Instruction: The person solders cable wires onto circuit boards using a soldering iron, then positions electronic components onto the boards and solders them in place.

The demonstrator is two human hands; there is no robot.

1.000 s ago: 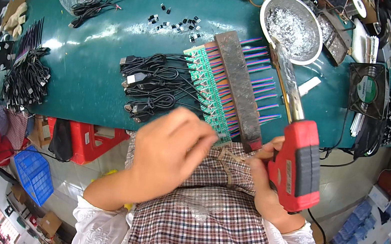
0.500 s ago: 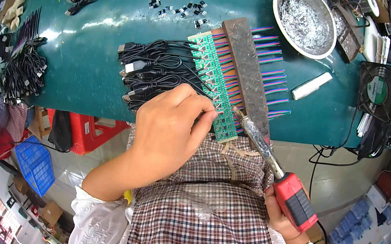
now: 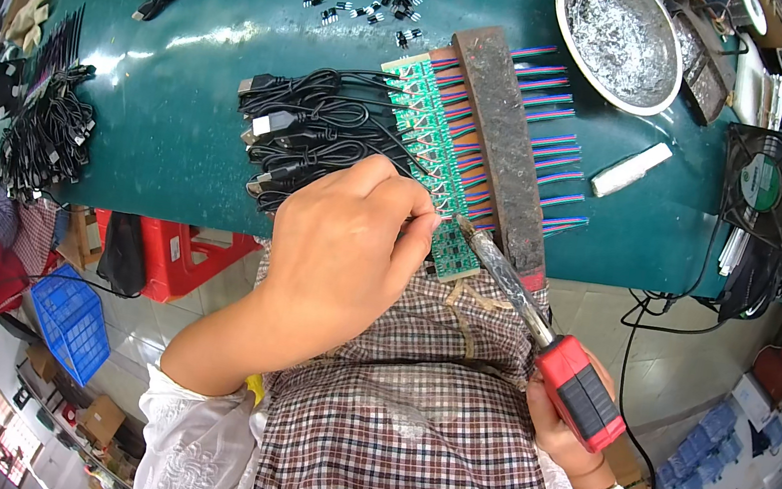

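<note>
My left hand (image 3: 341, 237) is closed in a pinch at the near part of a long green circuit board (image 3: 414, 106), apparently on the thin wire end of a black USB cable; the fingers partly hide it. My right hand (image 3: 557, 429) grips a soldering iron (image 3: 581, 394) with a red and black handle. Its tip meets the board, or hovers just over it, beside my left fingertips. Black USB cables (image 3: 315, 112) lie bundled at the board's left, several joined to it. A dark heavy bar (image 3: 503, 140) rests across the striped ribbon wires (image 3: 550, 139) on the right.
Small black components (image 3: 375, 11) lie scattered behind the board. A metal bowl (image 3: 565, 43) of silvery scraps stands at the far right, with a white block (image 3: 631, 169) nearer. A square fan (image 3: 762, 184) sits at the right edge. More cables (image 3: 49, 133) are piled at left.
The soldering iron and my right hand have shifted slightly left, bringing the tip closer to the board beside my left fingertips. My left hand keeps its pinch.
</note>
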